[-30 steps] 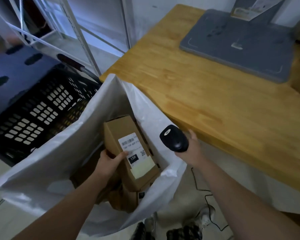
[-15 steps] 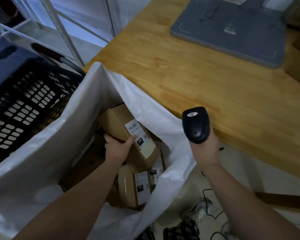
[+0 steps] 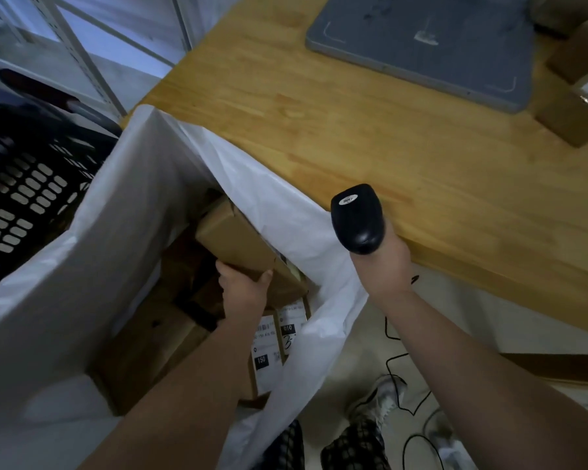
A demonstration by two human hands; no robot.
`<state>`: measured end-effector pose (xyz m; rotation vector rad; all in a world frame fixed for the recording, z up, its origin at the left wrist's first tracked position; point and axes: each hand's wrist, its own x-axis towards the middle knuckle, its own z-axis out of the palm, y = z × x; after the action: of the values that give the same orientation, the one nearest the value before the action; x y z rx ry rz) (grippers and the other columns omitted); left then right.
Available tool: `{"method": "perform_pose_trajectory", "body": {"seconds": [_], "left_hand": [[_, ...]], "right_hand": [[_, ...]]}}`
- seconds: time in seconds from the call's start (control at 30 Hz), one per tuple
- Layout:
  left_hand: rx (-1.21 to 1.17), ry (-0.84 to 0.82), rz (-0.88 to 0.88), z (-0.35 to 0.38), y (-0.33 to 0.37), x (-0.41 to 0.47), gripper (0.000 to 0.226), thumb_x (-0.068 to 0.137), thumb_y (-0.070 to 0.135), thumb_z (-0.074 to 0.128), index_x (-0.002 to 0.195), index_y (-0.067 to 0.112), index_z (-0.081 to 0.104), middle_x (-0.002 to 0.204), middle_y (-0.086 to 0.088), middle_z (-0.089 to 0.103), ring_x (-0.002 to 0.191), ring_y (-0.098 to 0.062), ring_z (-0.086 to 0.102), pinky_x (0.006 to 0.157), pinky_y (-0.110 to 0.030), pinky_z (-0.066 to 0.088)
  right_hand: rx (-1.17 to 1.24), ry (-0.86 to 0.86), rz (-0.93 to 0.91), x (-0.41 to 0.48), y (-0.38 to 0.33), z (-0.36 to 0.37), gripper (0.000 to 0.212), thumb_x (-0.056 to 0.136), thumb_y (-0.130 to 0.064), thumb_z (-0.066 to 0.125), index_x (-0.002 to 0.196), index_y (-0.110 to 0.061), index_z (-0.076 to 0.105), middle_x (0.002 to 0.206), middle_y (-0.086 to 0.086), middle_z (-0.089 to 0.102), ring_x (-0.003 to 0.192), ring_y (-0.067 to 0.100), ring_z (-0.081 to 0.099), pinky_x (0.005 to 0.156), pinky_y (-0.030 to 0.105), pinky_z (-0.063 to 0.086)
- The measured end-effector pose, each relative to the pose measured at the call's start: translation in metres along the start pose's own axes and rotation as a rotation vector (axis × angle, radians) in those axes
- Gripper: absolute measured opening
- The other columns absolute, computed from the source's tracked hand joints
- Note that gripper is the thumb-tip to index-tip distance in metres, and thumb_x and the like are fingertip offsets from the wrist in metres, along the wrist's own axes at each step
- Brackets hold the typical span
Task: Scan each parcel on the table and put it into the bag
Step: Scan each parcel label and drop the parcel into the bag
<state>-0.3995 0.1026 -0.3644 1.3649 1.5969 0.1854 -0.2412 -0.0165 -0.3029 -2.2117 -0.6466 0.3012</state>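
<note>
Far side of parcel hidden under bag fold, scanner handle inside right hand

On wooden table: grey mat, parcels

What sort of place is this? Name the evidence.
Probably a parcel shipping room: labelled boxes in a white bag, a barcode scanner in the right hand, metal shelving behind.

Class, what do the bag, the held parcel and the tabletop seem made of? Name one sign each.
Bag: likely thin white plastic, creased and translucent. Parcel: matte brown cardboard, folded edges. Tabletop: seemingly varnished wood, jointed grain strips.
</note>
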Motion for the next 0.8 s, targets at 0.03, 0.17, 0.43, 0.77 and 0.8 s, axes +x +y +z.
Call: {"method": "perform_pose_trajectory", "body": {"seconds": [0.03, 0.17, 0.43, 0.77, 0.8], "left_hand": [[0.047, 0.013, 0.006, -0.005, -0.001, -0.005, 0.108, 0.082, 0.033, 0.076, 0.152, 0.013, -0.003, 0.148, -0.017, 0.027, 0.130, -0.039, 0.040, 0.103, -0.050, 0.038], [0.162, 0.105, 0.053, -0.028, 0.005, -0.029, 0.106, 0.081, 0.038, 0.075, 0.153, 0.016, 0.002, 0.147, -0.017, 0.021, 0.131, -0.040, 0.035, 0.102, -0.052, 0.040], [0.180, -0.009, 0.412, -0.013, 0.098, -0.074, 0.079, 0.091, 0.034, 0.064, 0.151, 0.015, 0.018, 0.148, -0.013, 0.026, 0.131, -0.031, 0.038, 0.100, -0.046, 0.045], [0.282, -0.247, 0.681, 0.111, 0.234, -0.138, 0.063, 0.093, 0.025, 0.061, 0.146, 0.011, 0.029, 0.142, -0.014, 0.031, 0.116, -0.031, 0.050, 0.097, -0.038, 0.044], [0.291, -0.264, 0.700, 0.127, 0.246, -0.145, 0.063, 0.093, 0.026, 0.061, 0.145, 0.011, 0.030, 0.142, -0.014, 0.031, 0.115, -0.031, 0.051, 0.098, -0.039, 0.044]], "right_hand": [[0.003, -0.024, 0.009, 0.000, -0.001, -0.004, 0.021, 0.085, -0.008, 0.063, 0.104, -0.016, 0.056, 0.074, -0.011, 0.053, 0.083, 0.029, 0.061, 0.078, 0.042, 0.051], [-0.028, -0.132, 0.079, -0.005, -0.003, -0.021, 0.015, 0.086, -0.013, 0.063, 0.099, -0.015, 0.056, 0.082, 0.000, 0.061, 0.084, 0.028, 0.060, 0.072, 0.039, 0.049], [-0.029, -0.137, 0.151, 0.018, -0.011, -0.086, 0.017, 0.083, -0.013, 0.064, 0.098, -0.015, 0.056, 0.068, -0.006, 0.050, 0.073, 0.023, 0.053, 0.053, 0.027, 0.034], [0.053, 0.113, 0.251, 0.077, 0.040, -0.242, 0.024, 0.077, -0.011, 0.066, 0.064, -0.016, 0.046, 0.056, -0.001, 0.048, 0.054, 0.018, 0.047, 0.051, 0.028, 0.034], [0.066, 0.142, 0.263, 0.082, 0.048, -0.259, 0.025, 0.077, -0.012, 0.066, 0.064, -0.015, 0.046, 0.055, 0.000, 0.047, 0.053, 0.018, 0.046, 0.052, 0.028, 0.034]]}}
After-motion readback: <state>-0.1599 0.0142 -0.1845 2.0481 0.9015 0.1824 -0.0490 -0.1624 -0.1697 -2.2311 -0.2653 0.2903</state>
